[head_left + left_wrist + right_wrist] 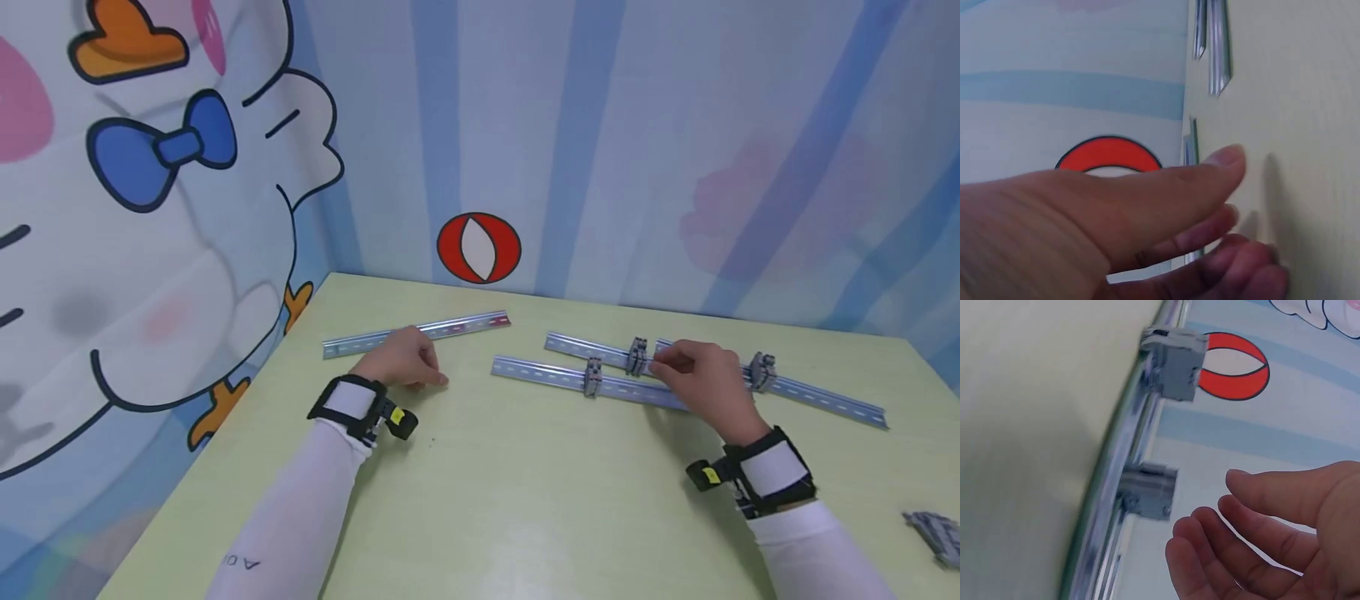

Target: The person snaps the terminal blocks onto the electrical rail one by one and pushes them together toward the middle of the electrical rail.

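My left hand (401,358) hovers in front of the left slotted metal rail (472,324), thumb and fingers loosely bent around nothing. In the left wrist view, a gap shows between thumb and fingers. My right hand (701,383) is over the right-hand rails, partly hiding them; the right wrist view shows its fingers (1210,531) loosely curved and holding nothing. A grey clip-on block (592,377) sits across the front rail (536,372). Another grey block (637,357) stands on the rail behind (581,345), and a third block (762,372) on the right rail (832,402).
Several grey pieces (935,537) lie at the right side of the pale yellow table (525,500). A printed fabric wall (637,167) rises directly behind the table, and another cartoon panel (150,275) borders its left side.
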